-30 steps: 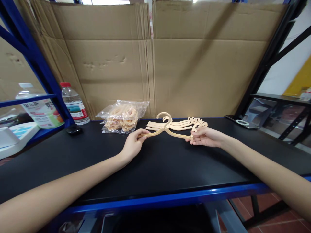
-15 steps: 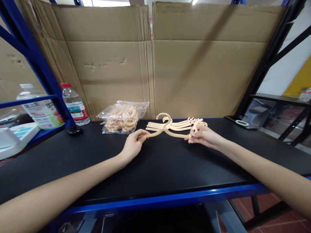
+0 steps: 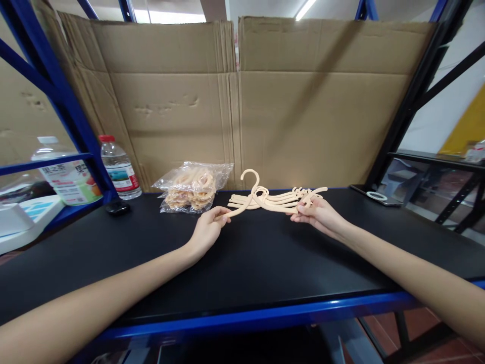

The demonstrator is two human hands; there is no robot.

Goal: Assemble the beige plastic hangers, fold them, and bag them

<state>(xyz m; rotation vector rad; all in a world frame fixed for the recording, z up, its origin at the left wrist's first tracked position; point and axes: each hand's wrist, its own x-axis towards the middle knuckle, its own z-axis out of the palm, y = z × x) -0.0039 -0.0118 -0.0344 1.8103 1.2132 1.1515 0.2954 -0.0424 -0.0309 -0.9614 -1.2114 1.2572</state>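
Observation:
A beige clothes hanger (image 3: 246,203) is held level between both hands, above the black table. My left hand (image 3: 207,227) pinches its left arm end between thumb and fingers. Closed on the right arm end is my right hand (image 3: 317,215); a curved beige piece sticks up past its fingers, and I cannot tell whether it belongs to the same hanger. The hook points up and curls to the left. Directly behind lies a row of similar beige hangers (image 3: 281,194), partly covered by the held one and by my right hand.
Clear plastic bags of beige ring-shaped pieces (image 3: 191,188) lie behind my left hand. A red-capped water bottle (image 3: 120,169) and a black mouse (image 3: 116,207) are at the left. A phone-like flat object with a white ring (image 3: 377,195) lies at the right. Cardboard (image 3: 326,111) walls the back.
The held hanger has turned between my hands: its hook stands higher and further left, and its arms look twisted. My hands stay nearly in place. The view has tilted slightly upward.

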